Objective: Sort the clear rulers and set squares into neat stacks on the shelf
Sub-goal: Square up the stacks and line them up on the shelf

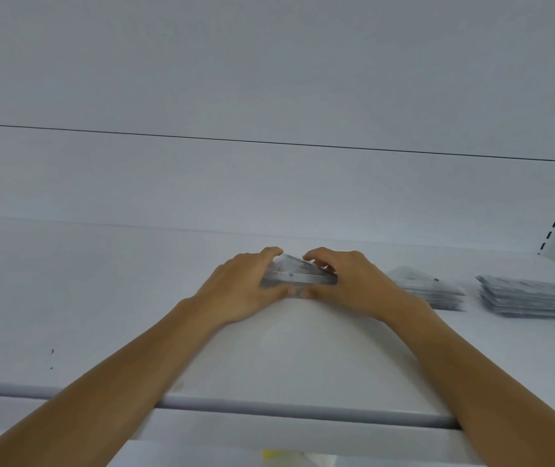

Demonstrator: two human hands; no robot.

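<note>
bare forearms reach in from six o'clock over the grey front rail (269, 407) of the white metal shelf (100, 298). going left to right: the left hand (239, 288) cups the nine o'clock end of a small stack of clear plastic set squares (298, 278), so judged from its tapering outline. this stack lies flat on the shelf board just below the middle of the view. the right hand (353, 284) cups its three o'clock end. further toward three o'clock sit a second low pile of clear plastic pieces (431, 291), close by the right wrist, and a taller third pile (532, 298) at the frame's edge. blur hides their kind.

risk, as i judge it: slick clear sheets could fan out or skid if the squeeze is uneven, and the right forearm could nudge the second pile askew.

grip: both hands are curled round the stack, fingers over its far edge, thumbs on its near edge with tips almost meeting, pressing inward.
</note>
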